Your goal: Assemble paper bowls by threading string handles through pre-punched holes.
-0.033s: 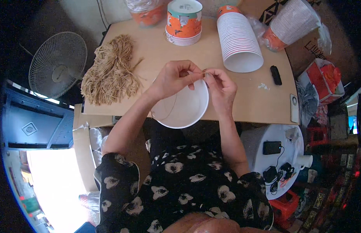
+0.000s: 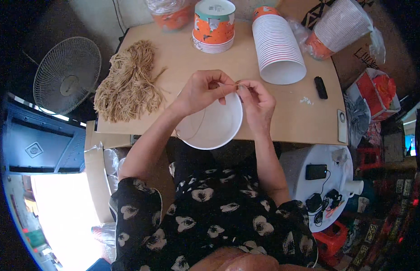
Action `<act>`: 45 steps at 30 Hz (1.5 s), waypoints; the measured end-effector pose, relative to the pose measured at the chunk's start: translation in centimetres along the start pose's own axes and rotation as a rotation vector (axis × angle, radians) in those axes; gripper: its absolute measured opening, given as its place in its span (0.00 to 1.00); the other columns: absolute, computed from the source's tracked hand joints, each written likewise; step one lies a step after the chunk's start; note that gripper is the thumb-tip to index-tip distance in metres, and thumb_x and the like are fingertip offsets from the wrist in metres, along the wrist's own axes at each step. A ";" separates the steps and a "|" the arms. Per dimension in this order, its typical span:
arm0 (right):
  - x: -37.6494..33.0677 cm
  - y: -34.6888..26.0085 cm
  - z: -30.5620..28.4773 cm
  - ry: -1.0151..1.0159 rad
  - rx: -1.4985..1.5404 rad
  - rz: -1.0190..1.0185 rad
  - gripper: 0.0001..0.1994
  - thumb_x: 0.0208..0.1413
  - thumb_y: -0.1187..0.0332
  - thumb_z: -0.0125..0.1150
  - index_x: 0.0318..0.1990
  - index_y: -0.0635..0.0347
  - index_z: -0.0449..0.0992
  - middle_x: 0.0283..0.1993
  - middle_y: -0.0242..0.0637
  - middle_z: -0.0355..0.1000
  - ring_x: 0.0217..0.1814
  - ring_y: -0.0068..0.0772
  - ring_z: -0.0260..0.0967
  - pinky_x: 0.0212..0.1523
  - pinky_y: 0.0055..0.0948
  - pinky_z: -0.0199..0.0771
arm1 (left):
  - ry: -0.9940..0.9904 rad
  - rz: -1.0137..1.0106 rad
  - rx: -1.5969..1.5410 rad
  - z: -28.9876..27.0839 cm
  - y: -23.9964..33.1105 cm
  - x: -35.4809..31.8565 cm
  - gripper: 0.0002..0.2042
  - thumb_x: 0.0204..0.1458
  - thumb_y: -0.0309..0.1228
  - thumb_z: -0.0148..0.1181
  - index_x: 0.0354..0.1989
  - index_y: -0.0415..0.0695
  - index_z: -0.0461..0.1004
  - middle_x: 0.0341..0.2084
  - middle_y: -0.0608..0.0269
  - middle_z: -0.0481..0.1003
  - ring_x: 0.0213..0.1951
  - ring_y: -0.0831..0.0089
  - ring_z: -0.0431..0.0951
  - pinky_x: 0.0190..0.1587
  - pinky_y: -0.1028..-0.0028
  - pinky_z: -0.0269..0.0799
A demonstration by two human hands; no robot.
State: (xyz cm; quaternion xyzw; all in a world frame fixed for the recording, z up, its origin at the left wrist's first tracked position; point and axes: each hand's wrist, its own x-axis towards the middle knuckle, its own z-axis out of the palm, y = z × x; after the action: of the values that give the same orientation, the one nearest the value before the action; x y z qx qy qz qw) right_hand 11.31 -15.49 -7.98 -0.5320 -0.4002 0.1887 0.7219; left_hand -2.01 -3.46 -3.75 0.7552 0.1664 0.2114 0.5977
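Note:
In front of me a white-lined paper bucket [image 2: 214,124] sits tilted at the table's near edge, its open mouth facing me. A thin tan cord [image 2: 203,121] runs down across its inside from under my left hand. Above the bucket's far rim, my left hand [image 2: 206,92] and my right hand [image 2: 257,101] meet fingertip to fingertip. Both pinch the cord close to its end, the right with thumb and forefinger. Whether the cord passes through the bucket wall is hidden by the hands. To the left lies a big loose bundle of tan cords [image 2: 128,88].
Stacked orange-and-white paper buckets [image 2: 214,29] stand at the back; a long nested stack [image 2: 280,49] lies on its side at right. A black object [image 2: 321,88] rests near the right edge. A fan [image 2: 67,77] stands left; a round white stool [image 2: 289,167] holds a phone [image 2: 316,171].

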 end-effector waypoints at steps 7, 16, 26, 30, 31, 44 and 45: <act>-0.8 -0.1 0.0 0.026 0.006 0.010 0.05 0.60 0.74 0.62 0.40 0.66 0.77 0.35 0.31 0.76 0.36 0.17 0.73 0.37 0.19 0.73 | -0.060 0.034 -0.118 0.4 -0.8 0.6 0.08 0.59 0.28 0.61 0.42 0.36 0.76 0.33 0.63 0.79 0.30 0.81 0.77 0.31 0.80 0.73; -1.6 0.7 -0.9 0.078 -0.069 -0.025 0.04 0.57 0.75 0.65 0.39 0.65 0.79 0.36 0.31 0.77 0.34 0.17 0.72 0.36 0.18 0.72 | -0.082 -0.145 -0.104 0.4 0.5 0.8 0.06 0.53 0.28 0.68 0.38 0.42 0.81 0.27 0.71 0.80 0.25 0.84 0.76 0.25 0.85 0.63; -1.9 1.4 -1.3 0.085 -0.142 -0.116 0.03 0.56 0.77 0.63 0.38 0.64 0.78 0.39 0.32 0.77 0.36 0.17 0.70 0.36 0.19 0.71 | -0.113 -0.132 -0.211 0.4 -1.4 1.8 0.08 0.53 0.28 0.68 0.39 0.40 0.80 0.31 0.66 0.81 0.28 0.83 0.75 0.27 0.81 0.70; -1.9 0.7 -1.3 0.040 -0.119 -0.067 0.03 0.58 0.77 0.62 0.39 0.64 0.77 0.39 0.32 0.77 0.35 0.17 0.70 0.36 0.18 0.70 | -0.095 -0.125 -0.254 0.7 -0.8 1.9 0.07 0.54 0.26 0.66 0.40 0.39 0.80 0.30 0.65 0.81 0.27 0.85 0.75 0.25 0.83 0.68; -1.9 0.5 -1.2 0.026 -0.110 -0.059 0.03 0.58 0.76 0.61 0.39 0.65 0.76 0.39 0.32 0.76 0.35 0.16 0.69 0.36 0.17 0.70 | -0.095 -0.123 -0.252 0.4 -0.6 2.0 0.07 0.54 0.26 0.66 0.40 0.39 0.80 0.30 0.65 0.81 0.27 0.85 0.75 0.25 0.83 0.68; -2.2 -0.5 -1.6 -0.200 0.166 0.281 0.07 0.60 0.70 0.62 0.41 0.64 0.76 0.30 0.31 0.73 0.30 0.18 0.69 0.30 0.18 0.67 | -0.494 0.020 0.207 -2.5 2.3 4.0 0.07 0.53 0.34 0.69 0.34 0.44 0.81 0.23 0.74 0.77 0.26 0.87 0.73 0.26 0.82 0.67; -2.2 -0.5 -1.5 -0.207 0.231 0.320 0.09 0.60 0.68 0.61 0.42 0.64 0.76 0.29 0.31 0.73 0.29 0.20 0.69 0.29 0.19 0.67 | -0.517 0.024 0.199 -2.5 2.4 3.9 0.07 0.52 0.33 0.69 0.33 0.44 0.81 0.22 0.74 0.77 0.26 0.86 0.74 0.27 0.81 0.68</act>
State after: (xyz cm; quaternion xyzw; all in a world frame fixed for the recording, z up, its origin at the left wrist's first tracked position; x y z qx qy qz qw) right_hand 11.06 -18.12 -8.53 -0.4805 -0.3583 0.3990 0.6940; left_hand 0.05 0.05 -0.50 0.8410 0.0194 0.0015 0.5406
